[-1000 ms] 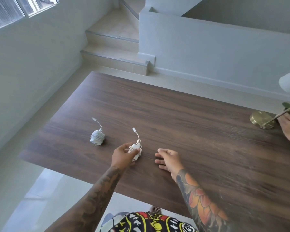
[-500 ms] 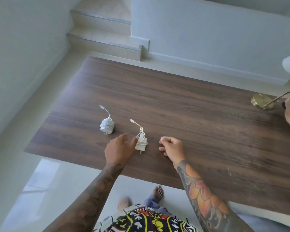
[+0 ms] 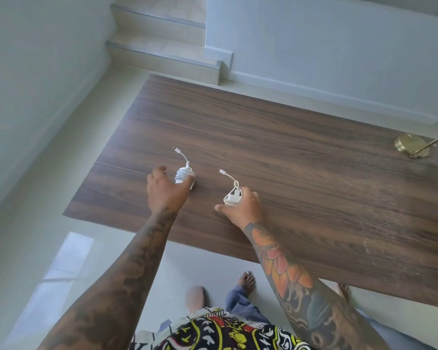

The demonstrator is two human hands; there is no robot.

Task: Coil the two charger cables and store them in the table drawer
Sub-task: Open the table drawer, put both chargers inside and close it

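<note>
Now two hands [image 3: 166, 192] [image 3: 240, 208], two coiled chargers [image 3: 183, 174] [image 3: 233, 197].

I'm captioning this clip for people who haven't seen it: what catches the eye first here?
Two tattooed arms reach over a dark wood table. The left hand closes on one coiled white charger; the right hand holds the other charger. A brass lamp base sits far right.

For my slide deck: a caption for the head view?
Left hand and right hand each grasp a coiled charger on the wooden table.
</note>
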